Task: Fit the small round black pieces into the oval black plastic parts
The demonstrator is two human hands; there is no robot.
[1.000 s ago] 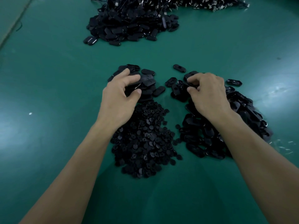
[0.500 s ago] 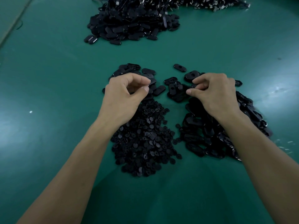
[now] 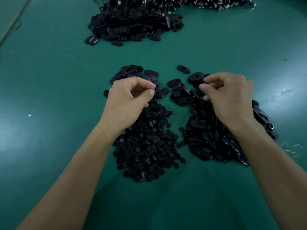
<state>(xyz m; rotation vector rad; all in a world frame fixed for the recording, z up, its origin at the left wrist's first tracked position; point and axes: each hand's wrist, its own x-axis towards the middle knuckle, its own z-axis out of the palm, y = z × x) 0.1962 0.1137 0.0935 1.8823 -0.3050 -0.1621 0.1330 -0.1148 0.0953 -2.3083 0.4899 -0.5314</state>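
A heap of small round black pieces [image 3: 149,141] lies on the green table between my forearms. To its right spreads a pile of oval black plastic parts [image 3: 204,128]. My left hand [image 3: 131,98] hovers over the far end of the round pieces with its fingers curled and thumb tip against the index finger; I see nothing between them. My right hand [image 3: 230,97] sits on the far end of the oval pile, thumb and index finger pinching a dark oval part [image 3: 196,76] at its edge. More oval parts [image 3: 132,72] lie just beyond my left hand.
A single oval part [image 3: 183,69] lies apart at the centre. A big heap of black parts [image 3: 132,25] fills the far side, with metal-tipped pieces [image 3: 216,2] behind it. Small pale scraps [image 3: 294,150] lie on the green table [image 3: 49,80] at the right.
My left hand drew back from the oval parts beyond it and curled its fingers. My right hand shifted slightly right and back, pinching at the top of the oval pile.
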